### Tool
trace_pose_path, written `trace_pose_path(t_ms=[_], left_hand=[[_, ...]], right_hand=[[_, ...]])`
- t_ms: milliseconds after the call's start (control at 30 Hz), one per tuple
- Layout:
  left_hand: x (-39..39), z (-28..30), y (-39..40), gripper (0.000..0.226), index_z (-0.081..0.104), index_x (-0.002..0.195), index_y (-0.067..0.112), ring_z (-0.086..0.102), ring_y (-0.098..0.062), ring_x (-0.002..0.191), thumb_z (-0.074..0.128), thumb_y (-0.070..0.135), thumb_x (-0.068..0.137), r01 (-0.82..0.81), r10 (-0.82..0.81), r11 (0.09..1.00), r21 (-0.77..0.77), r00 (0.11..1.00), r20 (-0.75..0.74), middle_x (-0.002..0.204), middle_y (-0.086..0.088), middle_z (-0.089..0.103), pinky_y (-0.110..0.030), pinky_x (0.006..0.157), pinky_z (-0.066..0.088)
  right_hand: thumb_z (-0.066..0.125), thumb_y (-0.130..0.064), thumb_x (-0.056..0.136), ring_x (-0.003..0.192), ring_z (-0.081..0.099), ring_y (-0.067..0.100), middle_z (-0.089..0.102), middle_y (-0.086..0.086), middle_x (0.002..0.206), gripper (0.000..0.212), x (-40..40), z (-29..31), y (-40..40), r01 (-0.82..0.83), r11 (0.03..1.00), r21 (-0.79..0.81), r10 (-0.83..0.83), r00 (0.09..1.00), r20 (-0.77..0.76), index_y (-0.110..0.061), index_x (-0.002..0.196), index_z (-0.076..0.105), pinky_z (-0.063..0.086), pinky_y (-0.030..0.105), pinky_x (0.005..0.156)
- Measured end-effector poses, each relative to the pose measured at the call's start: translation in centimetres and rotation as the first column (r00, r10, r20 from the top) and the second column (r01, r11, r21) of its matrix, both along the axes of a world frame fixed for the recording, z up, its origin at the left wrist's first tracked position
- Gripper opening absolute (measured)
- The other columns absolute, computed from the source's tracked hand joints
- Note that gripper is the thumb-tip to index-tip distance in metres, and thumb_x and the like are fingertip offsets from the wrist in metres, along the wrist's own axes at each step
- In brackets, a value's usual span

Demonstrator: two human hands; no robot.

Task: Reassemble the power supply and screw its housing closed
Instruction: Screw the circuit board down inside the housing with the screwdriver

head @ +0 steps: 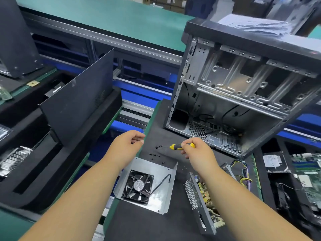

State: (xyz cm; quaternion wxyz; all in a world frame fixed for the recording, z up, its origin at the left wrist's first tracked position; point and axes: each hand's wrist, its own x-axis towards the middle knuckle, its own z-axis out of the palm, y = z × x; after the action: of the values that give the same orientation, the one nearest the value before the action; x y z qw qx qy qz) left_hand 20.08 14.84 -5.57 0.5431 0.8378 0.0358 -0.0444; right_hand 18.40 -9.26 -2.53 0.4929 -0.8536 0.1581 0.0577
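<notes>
The power supply lies in two parts on the dark mat. Its metal cover [157, 173] with a black fan [138, 185] rests at centre, inside facing up. The other half, a perforated housing with the circuit board [202, 199] and its bundle of wires [243, 178], lies to the right. Several small black screws [155, 154] are scattered beyond the cover. My right hand [196, 153] holds a yellow and black screwdriver [176, 146], tip pointing left at the screws. My left hand [131, 141] hovers at the mat's left edge, fingers curled, holding nothing that I can see.
An open, stripped computer case [234, 94] stands on the mat behind the hands. A black side panel [76, 105] leans to the left. A hard drive [272, 160] and a motherboard [305, 169] lie at right. A green conveyor [107, 20] runs across the back.
</notes>
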Motion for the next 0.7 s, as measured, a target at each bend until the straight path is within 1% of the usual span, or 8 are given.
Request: trace_pose_path(t_ms=[67,167,267,333,400,500,600,700], left_hand=[[-0.1,0.3,-0.7,0.02,0.069,0.102,0.037,0.059,0.008,0.089,0.061,0.022,0.092,0.012,-0.012,1.0,-0.019,1.0,-0.007,0.1,0.017,0.068,-0.014,0.079,0.045],[-0.1,1.1,-2.2,0.021,0.069,0.102,0.042,0.061,0.003,0.092,0.058,0.026,0.094,0.03,-0.031,0.997,-0.069,0.999,-0.018,0.101,0.015,0.068,-0.018,0.081,0.045],[-0.2,2.1,-4.4,0.024,0.067,0.105,0.039,0.066,-0.005,0.095,0.052,0.023,0.098,0.036,-0.048,0.982,-0.187,0.997,-0.059,0.1,0.013,0.071,-0.025,0.087,0.048],[-0.3,2.8,-6.0,0.024,0.067,0.108,0.032,0.069,-0.008,0.093,0.047,0.02,0.101,0.013,-0.046,0.957,-0.289,0.993,-0.108,0.102,0.007,0.073,-0.025,0.082,0.05],[-0.4,3.5,-7.5,0.024,0.067,0.11,0.025,0.072,-0.012,0.09,0.045,0.018,0.103,-0.031,-0.062,0.894,-0.446,0.979,-0.193,0.101,0.001,0.075,-0.024,0.078,0.051],[-0.8,4.4,-9.3,0.02,0.067,0.111,0.016,0.073,-0.015,0.09,0.048,0.018,0.103,-0.101,-0.137,0.736,-0.67,0.947,-0.292,0.099,-0.004,0.077,-0.024,0.075,0.054],[-1.0,4.9,-10.6,0.017,0.067,0.109,0.01,0.073,-0.013,0.08,0.055,0.018,0.099,-0.152,-0.15,0.659,-0.736,0.933,-0.327,0.09,-0.005,0.077,-0.021,0.068,0.057],[-1.2,5.1,-11.3,0.016,0.067,0.107,0.008,0.069,-0.01,0.071,0.058,0.016,0.097,-0.139,-0.152,0.672,-0.728,0.935,-0.319,0.079,-0.002,0.074,-0.02,0.064,0.056]], right_hand=[[0.057,-0.031,0.091,0.064,0.06,0.008,0.071,-0.012,0.073,0.009,-0.1,0.9,-1.0,0.03,0.998,0.058,-0.032,0.999,0.036,-0.031,0.086,0.065,0.049,0.031,0.063],[0.057,-0.026,0.092,0.054,0.054,0.002,0.071,-0.007,0.07,0.011,-0.3,2.6,-2.7,0.091,0.978,0.186,-0.111,0.989,0.098,-0.023,0.088,0.067,0.046,0.023,0.059],[0.057,-0.021,0.091,0.054,0.051,0.005,0.072,0.003,0.073,0.014,-1.0,4.6,-4.3,0.143,0.927,0.345,-0.206,0.967,0.152,-0.013,0.089,0.069,0.042,0.015,0.051],[0.055,-0.021,0.09,0.057,0.052,0.005,0.075,0.005,0.081,0.018,-1.7,5.7,-5.3,0.135,0.903,0.409,-0.222,0.96,0.173,-0.009,0.093,0.068,0.042,0.016,0.052],[0.053,-0.021,0.09,0.059,0.052,0.004,0.076,0.005,0.085,0.019,-2.5,6.5,-6.1,0.102,0.884,0.456,-0.213,0.957,0.198,-0.007,0.096,0.066,0.042,0.016,0.052],[0.055,-0.024,0.086,0.061,0.052,0.007,0.075,0.005,0.081,0.018,-3.5,7.3,-7.0,0.107,0.868,0.485,-0.233,0.95,0.207,-0.012,0.09,0.068,0.043,0.019,0.055],[0.056,-0.028,0.081,0.065,0.051,0.012,0.073,0.011,0.08,0.02,-4.3,7.6,-7.7,0.125,0.873,0.472,-0.25,0.945,0.212,-0.013,0.087,0.069,0.043,0.026,0.06],[0.056,-0.029,0.08,0.063,0.05,0.013,0.073,0.009,0.079,0.021,-4.9,7.7,-8.1,0.15,0.874,0.462,-0.27,0.941,0.206,-0.014,0.086,0.07,0.042,0.027,0.06]])
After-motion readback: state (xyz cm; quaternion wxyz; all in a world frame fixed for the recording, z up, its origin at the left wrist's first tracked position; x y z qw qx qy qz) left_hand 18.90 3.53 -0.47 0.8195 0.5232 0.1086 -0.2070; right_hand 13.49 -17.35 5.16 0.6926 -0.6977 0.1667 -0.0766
